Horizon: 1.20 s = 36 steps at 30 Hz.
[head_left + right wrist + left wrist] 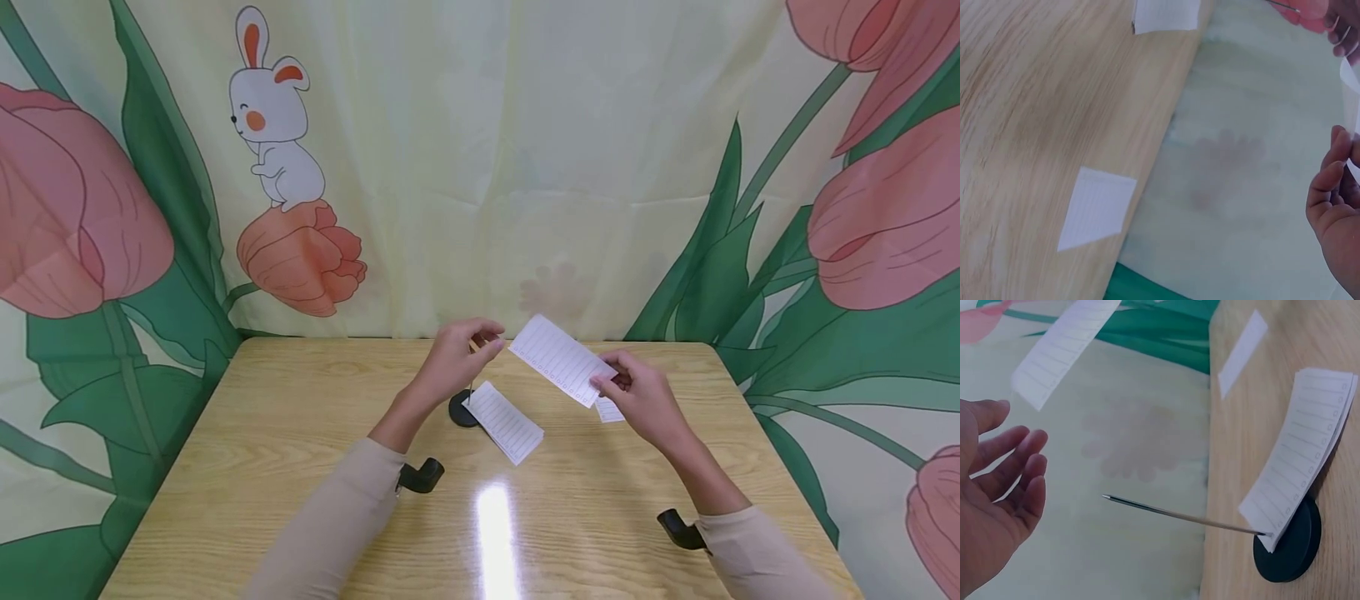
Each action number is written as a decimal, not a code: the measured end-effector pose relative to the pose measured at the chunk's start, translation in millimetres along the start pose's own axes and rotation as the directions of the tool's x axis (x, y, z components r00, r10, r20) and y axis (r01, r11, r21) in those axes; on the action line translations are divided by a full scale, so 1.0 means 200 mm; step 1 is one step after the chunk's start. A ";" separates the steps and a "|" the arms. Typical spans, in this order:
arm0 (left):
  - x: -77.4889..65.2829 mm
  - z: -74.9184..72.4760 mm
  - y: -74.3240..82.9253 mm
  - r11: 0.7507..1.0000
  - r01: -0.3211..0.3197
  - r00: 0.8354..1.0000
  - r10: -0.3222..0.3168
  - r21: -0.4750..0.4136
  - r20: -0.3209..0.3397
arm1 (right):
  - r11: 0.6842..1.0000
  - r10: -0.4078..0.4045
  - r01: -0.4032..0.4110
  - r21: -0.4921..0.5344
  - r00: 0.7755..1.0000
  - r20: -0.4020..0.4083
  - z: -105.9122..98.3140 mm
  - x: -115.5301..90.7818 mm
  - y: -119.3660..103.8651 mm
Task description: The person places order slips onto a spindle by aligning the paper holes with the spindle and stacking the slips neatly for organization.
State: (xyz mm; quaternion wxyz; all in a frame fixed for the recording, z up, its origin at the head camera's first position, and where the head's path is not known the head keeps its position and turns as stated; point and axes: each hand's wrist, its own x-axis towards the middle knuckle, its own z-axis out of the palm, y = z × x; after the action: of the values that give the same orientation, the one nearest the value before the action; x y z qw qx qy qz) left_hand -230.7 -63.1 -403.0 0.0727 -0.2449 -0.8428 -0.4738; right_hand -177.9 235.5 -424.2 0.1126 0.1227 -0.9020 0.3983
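Note:
A lined paper slip (561, 360) is pinched at its near right corner by my right hand (643, 398), held up above the table. My left hand (459, 357) is raised near the slip's other end, fingers loosely bent, with nothing in it. Below the left hand stands a spike file, its round black base (1291, 550) on the table and its thin metal spike (1172, 514) pointing up. A stack of lined slips (506, 422) is pierced at one corner by the spike and lies over the base. Another slip (1097, 209) lies on the table, partly hidden by the right hand in the head view.
The wooden table (300, 467) reaches back to a curtain (450, 167) printed with tulips and a rabbit. Black wrist mounts (422, 476) stick out from both sleeves. A bright light reflection shows on the near part of the tabletop.

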 end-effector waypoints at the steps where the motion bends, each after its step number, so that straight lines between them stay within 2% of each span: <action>1: 0.00 0.00 0.00 1.000 0.002 1.000 -0.002 -0.011 0.001 | 1.000 0.004 -0.004 0.006 1.000 0.004 0.01 0.00 -0.01; 13: 0.01 0.01 -0.01 0.995 0.068 0.998 -0.067 -0.076 0.014 | 0.995 0.017 -0.021 0.094 0.999 0.045 0.09 0.01 -0.05; 24: 0.01 -0.03 -0.05 0.992 0.111 0.994 -0.111 -0.057 0.003 | 0.986 0.062 -0.077 0.148 0.993 0.101 0.16 0.04 -0.06; 36: -0.02 -0.04 -0.10 0.976 0.210 0.978 -0.210 -0.058 0.021 | 0.976 0.104 -0.126 0.176 0.986 0.129 0.25 0.05 -0.04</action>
State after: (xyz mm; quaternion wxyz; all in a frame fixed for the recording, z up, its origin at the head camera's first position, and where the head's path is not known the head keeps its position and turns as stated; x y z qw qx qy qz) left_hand -237.9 -79.0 -414.7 0.0087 -0.1600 -0.8500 -0.5019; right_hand -190.8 191.6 -449.4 0.0234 0.1035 -0.8720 0.4778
